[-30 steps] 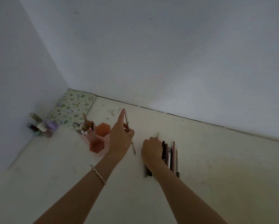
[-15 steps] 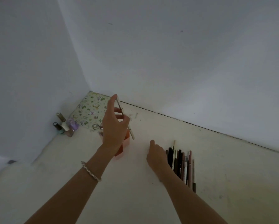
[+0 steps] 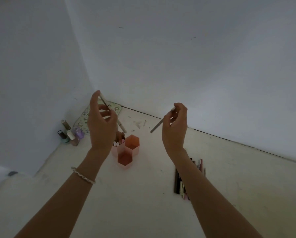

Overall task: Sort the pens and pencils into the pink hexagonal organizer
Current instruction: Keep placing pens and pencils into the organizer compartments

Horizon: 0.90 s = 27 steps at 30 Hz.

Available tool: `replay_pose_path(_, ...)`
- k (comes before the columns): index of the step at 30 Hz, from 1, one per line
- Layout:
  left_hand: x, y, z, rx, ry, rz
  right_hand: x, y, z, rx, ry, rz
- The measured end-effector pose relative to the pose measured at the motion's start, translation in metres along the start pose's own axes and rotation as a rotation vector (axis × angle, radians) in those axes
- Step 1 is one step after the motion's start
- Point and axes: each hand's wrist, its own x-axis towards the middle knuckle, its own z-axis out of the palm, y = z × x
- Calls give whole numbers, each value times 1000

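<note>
1. Two hands are raised above the bench (image 3: 143,212), well apart, each pinching one slim writing stick between thumb and fingertips.
2. Left hand (image 3: 101,124): clamped on a pale pen (image 3: 121,126) held steeply, lower tip aimed down toward the pink hexagonal organizer (image 3: 126,150). This tilt probably lines the pen up for a drop into a cell.
3. Right hand (image 3: 175,127): clamped on a grey pencil (image 3: 158,125) that slants down and left, its free end pointing toward the organizer. It appears to be queued as the next item.
4. Organizer: stands on the bench between the forearms, just below the left hand. Its rear-left cell already holds several pens; the two orange-toned front cells look empty.
5. Unsorted stock: a row of dark and pink pens (image 3: 179,182) lies on the bench, partly hidden under the right forearm.
6. Both wrists are bent back, palms facing away from the camera.
7. Nail polish bottles (image 3: 70,134) and a patterned pad (image 3: 85,117) sit in the corner, clear of the work.
</note>
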Motion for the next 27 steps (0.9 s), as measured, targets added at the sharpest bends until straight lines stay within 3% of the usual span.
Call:
replay_pose_path(6,-26,-36,-20,404,-233,110,-22,-18,20,115,-47,-51)
replay_pose_path(8,-30,-41,-24,470,-202,136,-29,-23,27,135,-77,-58)
replay_pose_path(11,-24,-39,-31,467,-60,155,-40,-33,40,149,-146,-60)
replay_pose_path(14,-14,-29,-36,386,-36,95,-52,-34,54,88,-214,-93)
replay_pose_path(19,-18,-7,-24,274,-64,94,-73,-18,59,-241,-559,-257)
replay_pose_path(21,-31,3,-11,259,-95,121,-77,-8,47,-268,-480,-315)
replay_pose_path(24,-58,15,19,209,-190,182,-66,5,18,-207,-271,-192)
replay_pose_path(27,-94,12,60,334,-453,86,-48,21,-18,-210,-169,-54)
